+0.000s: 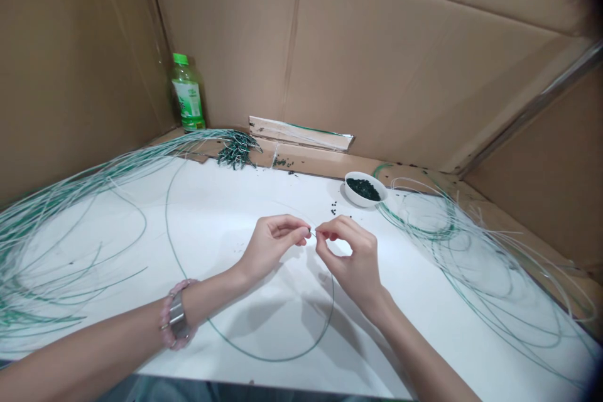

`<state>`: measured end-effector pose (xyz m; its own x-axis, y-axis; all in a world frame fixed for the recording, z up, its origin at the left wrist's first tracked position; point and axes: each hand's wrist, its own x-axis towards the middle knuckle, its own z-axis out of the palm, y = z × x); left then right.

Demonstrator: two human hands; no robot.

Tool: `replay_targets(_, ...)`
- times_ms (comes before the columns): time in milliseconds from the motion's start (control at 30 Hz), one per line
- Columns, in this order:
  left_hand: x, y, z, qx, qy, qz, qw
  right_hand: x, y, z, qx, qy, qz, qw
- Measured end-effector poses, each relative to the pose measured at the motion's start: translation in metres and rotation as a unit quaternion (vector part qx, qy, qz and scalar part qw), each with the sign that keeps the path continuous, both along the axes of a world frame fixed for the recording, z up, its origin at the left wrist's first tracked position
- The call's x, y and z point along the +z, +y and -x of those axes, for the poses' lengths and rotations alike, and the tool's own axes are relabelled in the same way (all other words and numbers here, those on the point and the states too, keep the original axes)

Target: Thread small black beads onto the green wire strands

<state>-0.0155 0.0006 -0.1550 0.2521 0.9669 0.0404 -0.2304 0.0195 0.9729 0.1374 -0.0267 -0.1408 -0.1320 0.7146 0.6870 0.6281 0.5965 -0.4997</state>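
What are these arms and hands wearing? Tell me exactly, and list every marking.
The left hand and right hand wear no gloves, and no sleeves show on either forearm. The left wrist has a pink beaded bracelet with a rectangular silver-coloured metal piece on it. The right wrist shows no jewellery. No markings are visible.

Bright even light; right hand (351,264) casts soft shadow on white tabletop (211,232); wide-angle edges bowed.
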Motion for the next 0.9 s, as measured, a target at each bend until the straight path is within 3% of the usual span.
replay_targets(900, -0.0005, -0.0017, 0.0009, 0.001, 0.034, -0.019, 0.999, 0.0006, -0.0012, 0.0005, 0.004, -0.013, -0.005, 1.000)
